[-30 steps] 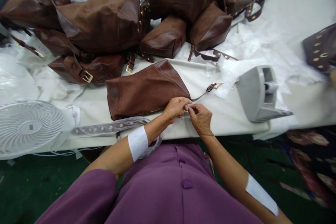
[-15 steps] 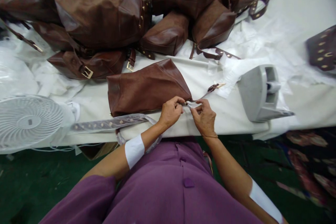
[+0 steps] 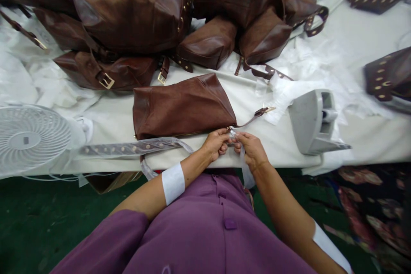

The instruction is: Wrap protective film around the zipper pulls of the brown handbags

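Note:
A brown bag (image 3: 184, 106) lies on its side on the pale cloth, its zip edge toward me. At its lower right corner, my left hand (image 3: 217, 143) and my right hand (image 3: 252, 149) meet, fingers pinched on a thin translucent white wrap (image 3: 246, 169) that hangs below my right hand. Small metal hardware shows just above the fingertips. From that corner a thin strap with a buckle (image 3: 263, 111) runs to the right. A studded strap (image 3: 128, 149) in clear wrap lies in front of the bag.
Several brown bags (image 3: 128, 13) are piled across the back. A white fan (image 3: 27, 139) stands at the left, a grey tape dispenser (image 3: 308, 122) at the right. Crumpled white wrapping (image 3: 302, 60) and studded bags (image 3: 390, 72) lie farther right. The table's front edge is close to my body.
Both hands have moved slightly down, closer together, off the bag's corner. The white wrap now hangs from my right hand. The camera view has shifted a little.

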The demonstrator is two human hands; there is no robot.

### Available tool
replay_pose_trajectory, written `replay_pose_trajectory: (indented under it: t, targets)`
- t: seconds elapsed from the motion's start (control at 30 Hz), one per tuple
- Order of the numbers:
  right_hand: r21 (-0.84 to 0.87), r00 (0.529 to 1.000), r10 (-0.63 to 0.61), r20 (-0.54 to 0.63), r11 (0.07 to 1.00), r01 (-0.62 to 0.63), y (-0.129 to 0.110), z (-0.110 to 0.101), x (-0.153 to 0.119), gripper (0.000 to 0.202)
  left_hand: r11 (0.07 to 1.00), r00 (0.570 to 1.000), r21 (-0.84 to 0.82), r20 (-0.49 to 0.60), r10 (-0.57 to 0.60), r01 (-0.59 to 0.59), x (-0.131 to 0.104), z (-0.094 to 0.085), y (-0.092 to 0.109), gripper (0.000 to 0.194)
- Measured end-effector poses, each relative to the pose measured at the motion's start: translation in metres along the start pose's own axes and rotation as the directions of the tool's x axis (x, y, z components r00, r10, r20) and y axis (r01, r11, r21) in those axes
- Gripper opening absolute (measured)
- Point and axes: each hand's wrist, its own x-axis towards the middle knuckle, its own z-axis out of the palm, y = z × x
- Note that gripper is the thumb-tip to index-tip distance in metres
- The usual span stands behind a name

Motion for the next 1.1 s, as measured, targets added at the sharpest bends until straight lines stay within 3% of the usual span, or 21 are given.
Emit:
replay_pose_trajectory:
  t: [0.17, 0.27, 0.43, 0.6, 0.87, 1.1]
  targets:
    - [0.174, 0.965, 0.186, 0.184, 0.960, -0.219, -0.002, -0.009, 0.005, 0.015, 0.999, 1.000, 0.054, -0.028, -0.007, 0.008, -0.006, 0.001, -0.001, 0.015]
    - [0.203, 0.947, 0.213, 0.239, 0.943, -0.263, 0.000, -0.012, 0.008, 0.012, 0.999, 0.994, 0.050, -0.111, 0.016, -0.010, -0.007, 0.003, -0.003, 0.005]
    - [0.222, 0.925, 0.215, 0.314, 0.930, -0.292, 0.004, -0.015, 0.012, 0.009, 0.997, 0.977, 0.051, -0.204, 0.065, -0.056, -0.004, 0.006, -0.006, 0.013]
    - [0.268, 0.907, 0.248, 0.342, 0.899, -0.347, 0.006, -0.016, 0.014, 0.009, 0.997, 0.975, 0.008, -0.207, 0.082, -0.082, -0.004, 0.006, -0.006, 0.008]
    - [0.300, 0.837, 0.396, 0.377, 0.803, -0.515, -0.005, -0.014, 0.008, 0.008, 0.999, 0.981, -0.012, -0.187, 0.047, -0.050, -0.015, 0.005, -0.007, 0.004]
    - [0.253, 0.835, 0.400, 0.378, 0.823, -0.508, -0.005, -0.009, 0.001, 0.013, 1.000, 0.988, -0.004, -0.150, 0.026, -0.027, -0.025, 0.005, -0.007, 0.017]
